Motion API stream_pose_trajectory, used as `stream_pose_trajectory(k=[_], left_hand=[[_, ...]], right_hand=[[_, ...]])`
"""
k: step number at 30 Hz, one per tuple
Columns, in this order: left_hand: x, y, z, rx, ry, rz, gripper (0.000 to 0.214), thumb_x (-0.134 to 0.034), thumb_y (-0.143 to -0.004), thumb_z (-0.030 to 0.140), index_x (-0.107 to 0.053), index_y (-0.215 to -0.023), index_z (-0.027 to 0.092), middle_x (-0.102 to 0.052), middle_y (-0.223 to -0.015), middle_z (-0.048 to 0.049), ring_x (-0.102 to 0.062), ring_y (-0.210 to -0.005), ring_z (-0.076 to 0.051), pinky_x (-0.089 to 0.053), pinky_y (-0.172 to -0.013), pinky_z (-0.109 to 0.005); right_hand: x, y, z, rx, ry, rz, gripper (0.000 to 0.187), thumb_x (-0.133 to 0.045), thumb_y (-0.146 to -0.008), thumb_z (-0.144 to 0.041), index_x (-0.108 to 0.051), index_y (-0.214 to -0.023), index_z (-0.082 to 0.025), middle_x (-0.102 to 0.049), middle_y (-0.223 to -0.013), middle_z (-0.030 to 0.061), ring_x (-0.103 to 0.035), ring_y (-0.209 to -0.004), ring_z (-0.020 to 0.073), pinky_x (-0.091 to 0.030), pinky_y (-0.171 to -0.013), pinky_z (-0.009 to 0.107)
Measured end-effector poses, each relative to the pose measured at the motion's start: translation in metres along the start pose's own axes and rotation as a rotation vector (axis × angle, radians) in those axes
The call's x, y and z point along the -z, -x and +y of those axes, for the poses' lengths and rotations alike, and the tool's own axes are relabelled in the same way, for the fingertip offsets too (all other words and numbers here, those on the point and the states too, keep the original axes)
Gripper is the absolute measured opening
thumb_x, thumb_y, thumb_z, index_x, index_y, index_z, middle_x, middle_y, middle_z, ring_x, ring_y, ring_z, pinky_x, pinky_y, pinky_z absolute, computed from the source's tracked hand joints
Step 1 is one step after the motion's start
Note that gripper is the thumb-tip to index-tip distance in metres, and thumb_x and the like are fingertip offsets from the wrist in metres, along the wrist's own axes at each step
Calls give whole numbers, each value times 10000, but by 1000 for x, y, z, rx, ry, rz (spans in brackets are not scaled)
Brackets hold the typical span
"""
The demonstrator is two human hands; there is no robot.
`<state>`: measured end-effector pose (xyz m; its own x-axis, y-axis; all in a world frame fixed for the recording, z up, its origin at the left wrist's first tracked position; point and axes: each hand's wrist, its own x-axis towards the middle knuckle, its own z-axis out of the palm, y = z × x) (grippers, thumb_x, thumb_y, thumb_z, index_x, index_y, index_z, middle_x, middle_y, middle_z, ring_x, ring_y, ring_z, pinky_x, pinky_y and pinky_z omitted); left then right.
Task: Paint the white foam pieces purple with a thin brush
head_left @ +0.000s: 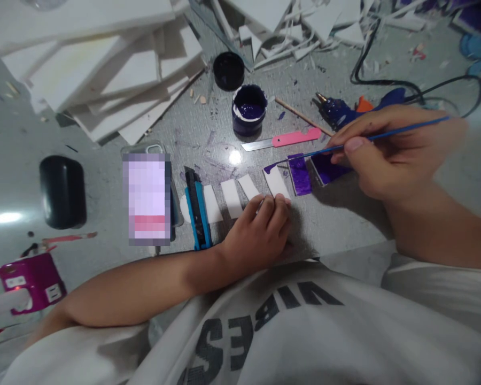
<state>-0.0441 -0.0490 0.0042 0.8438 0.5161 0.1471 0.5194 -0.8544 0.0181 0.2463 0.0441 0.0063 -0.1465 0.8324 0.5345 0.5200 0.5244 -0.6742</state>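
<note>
My right hand point(388, 149) pinches a thin blue paintbrush point(344, 145), whose tip touches the upper left corner of a small white foam strip point(276, 182) with a purple dab on it. My left hand point(260, 232) presses its curled fingertips on the near end of that strip, holding it down. Two strips painted purple point(300, 174) lie just right of it, one partly under my right hand. Three unpainted white strips point(231, 198) lie in a row to the left. An open pot of purple paint point(248, 109) stands behind them.
A blue utility knife point(197, 214) and a phone point(148, 198) lie left of the strips. A pink cutter point(282, 140), a blue glue gun point(340, 110), a black lid point(228, 69) and cables lie further back. Stacked white foam boards point(104, 69) fill the upper left; a black object point(62, 190) lies left.
</note>
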Motion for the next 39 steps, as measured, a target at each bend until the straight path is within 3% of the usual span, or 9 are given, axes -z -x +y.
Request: stream_pose_trajectory(k=[7, 13, 19, 25, 29, 39], left_hand=[[-1, 0, 1, 7, -4, 29, 729, -685, -1232, 610, -800, -1599, -9, -866, -1493, -265, -801, -1319, -366, -636, -1217, -510], [0, -1, 0, 3, -3, 29, 726, -675, -1236, 609, -801, -1595, -10, -870, -1485, -263, -805, -1320, -366, -639, -1219, -508], [-1, 1, 0, 16, 56, -26, 728, -714, -1217, 612, -775, -1646, 28, -838, -1556, -273, -792, -1377, -387, -633, -1233, -533], [0, -1, 0, 6, -16, 44, 699, -678, -1230, 582, -807, -1585, -6, -878, -1468, -252, -812, -1294, -356, -636, -1206, -495], [1, -2, -1, 6, -25, 60, 696, -665, -1233, 576, -812, -1573, -13, -883, -1447, -246, -822, -1284, -348, -631, -1205, -477], [-1, 0, 1, 15, 47, -32, 728, -706, -1217, 606, -769, -1656, 29, -837, -1569, -270, -792, -1380, -390, -637, -1236, -543]], right_hand=[[1, 0, -2, 29, 21, -64, 180, -828, -962, -220, -958, -1032, -324, -904, -849, -20, -787, -628, 182, -570, -504, 330], [-2, -3, -1, 43, -93, 11, 164, -829, -961, -203, -947, -997, -311, -856, -744, -22, -749, -544, 169, -542, -457, 310], [-2, -5, -13, 33, -91, -106, 183, -811, -980, -195, -943, -1035, -309, -920, -877, -16, -808, -618, 170, -612, -515, 304], [-5, -5, -15, 52, -67, -129, 178, -827, -951, -170, -945, -1003, -294, -915, -862, -19, -794, -612, 152, -537, -472, 260], [-5, -4, -12, 53, -118, -111, 204, -823, -956, -157, -955, -1034, -292, -924, -892, -12, -793, -618, 145, -596, -534, 270], [-4, -4, -13, 85, -31, -131, 201, -830, -985, -191, -959, -1074, -318, -922, -900, -20, -829, -687, 174, -601, -552, 287]])
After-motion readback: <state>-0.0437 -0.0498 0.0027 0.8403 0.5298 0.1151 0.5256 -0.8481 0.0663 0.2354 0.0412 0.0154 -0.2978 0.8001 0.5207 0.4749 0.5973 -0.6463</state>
